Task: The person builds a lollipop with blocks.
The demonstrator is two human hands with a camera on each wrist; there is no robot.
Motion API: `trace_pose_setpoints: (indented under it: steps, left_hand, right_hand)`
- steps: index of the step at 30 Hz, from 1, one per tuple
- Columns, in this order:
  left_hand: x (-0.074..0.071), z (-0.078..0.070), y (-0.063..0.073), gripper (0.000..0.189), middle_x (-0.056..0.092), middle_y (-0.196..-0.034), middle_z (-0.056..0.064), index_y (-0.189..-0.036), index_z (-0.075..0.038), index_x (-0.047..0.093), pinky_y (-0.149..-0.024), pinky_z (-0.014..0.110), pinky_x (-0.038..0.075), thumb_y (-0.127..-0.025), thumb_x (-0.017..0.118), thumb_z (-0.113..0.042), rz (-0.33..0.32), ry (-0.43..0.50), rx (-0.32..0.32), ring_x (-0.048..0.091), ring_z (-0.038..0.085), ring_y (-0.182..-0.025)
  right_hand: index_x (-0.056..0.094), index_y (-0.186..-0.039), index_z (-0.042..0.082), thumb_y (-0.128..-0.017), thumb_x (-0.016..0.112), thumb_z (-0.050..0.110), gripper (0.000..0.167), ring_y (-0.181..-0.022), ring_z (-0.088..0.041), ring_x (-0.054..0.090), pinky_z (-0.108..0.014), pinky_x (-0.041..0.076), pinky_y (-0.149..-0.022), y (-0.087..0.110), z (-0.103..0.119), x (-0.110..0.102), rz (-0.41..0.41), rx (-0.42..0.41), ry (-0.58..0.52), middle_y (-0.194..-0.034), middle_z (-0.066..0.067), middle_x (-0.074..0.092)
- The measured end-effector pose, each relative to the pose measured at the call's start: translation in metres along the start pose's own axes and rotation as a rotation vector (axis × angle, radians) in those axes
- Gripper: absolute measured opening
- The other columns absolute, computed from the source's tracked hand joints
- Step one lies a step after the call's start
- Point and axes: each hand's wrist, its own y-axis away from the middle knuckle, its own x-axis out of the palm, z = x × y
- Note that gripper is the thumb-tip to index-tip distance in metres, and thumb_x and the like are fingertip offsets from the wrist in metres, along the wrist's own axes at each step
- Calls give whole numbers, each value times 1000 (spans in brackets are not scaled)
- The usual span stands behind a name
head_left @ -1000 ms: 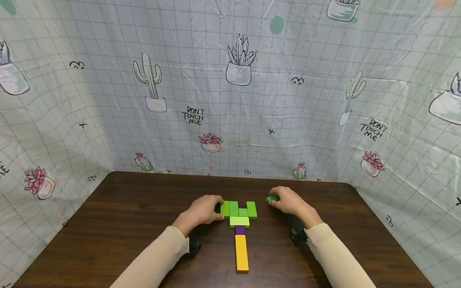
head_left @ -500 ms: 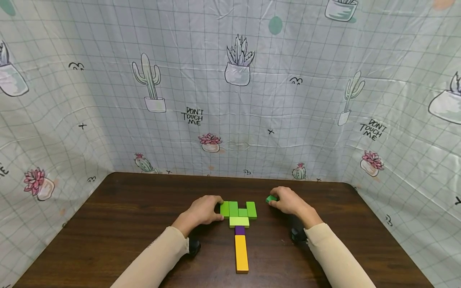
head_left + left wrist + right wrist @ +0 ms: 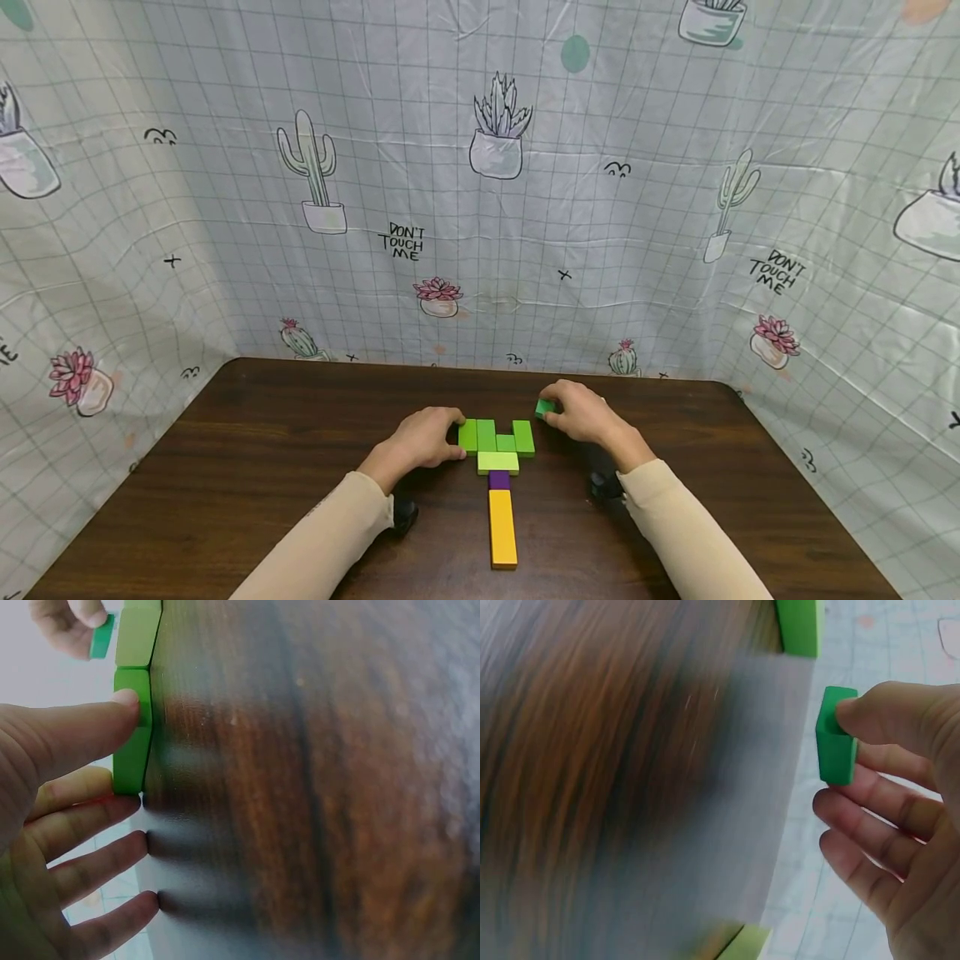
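Note:
In the head view, my left hand [image 3: 427, 437] pinches the leftmost green block [image 3: 468, 436], thumb at its near end and fingers at the far end. That block [image 3: 131, 761] lies on the table, with the other fingertips reaching the tabletop beside it. My right hand [image 3: 583, 413] holds a small darker green block [image 3: 837, 750] between thumb and fingers, raised off the wood, right of the layout. Upright green blocks [image 3: 486, 435] [image 3: 523, 438] flank a short green block [image 3: 506, 443]. Below them sit a lime block [image 3: 498, 462], a purple block [image 3: 498, 480] and a long yellow-orange block [image 3: 502, 528].
The dark wooden table [image 3: 300, 442] ends at a back edge against a pale grid curtain [image 3: 360, 192] printed with potted cacti. Black wrist devices [image 3: 405, 515] sit under both forearms, near the cream sleeves [image 3: 330, 533].
My right hand has moved left and slightly away from me with the small green block, closer to the layout. The left hand and the laid blocks have stayed put.

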Motion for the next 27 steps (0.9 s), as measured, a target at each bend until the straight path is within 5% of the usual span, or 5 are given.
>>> trace_pose_setpoints:
  steps: [11,27]
  left_hand:
    - [0,0,0,52,59,-127,10,-128,-10,60,-94,46,46,-83,76,-31,2,0,-8,54,30,-117]
    - [1,1,-2,52,60,-125,9,-127,-10,60,-92,45,47,-83,76,-31,0,3,-5,56,29,-114]
  right_hand:
    - [67,-114,4,-86,70,13,30,-87,-20,56,-37,48,-77,-9,27,6,8,-103,-17,-105,-5,62]
    - [67,-115,7,-88,67,12,27,-93,-19,57,-35,49,-81,-18,43,14,106,-141,-91,-107,-3,62]
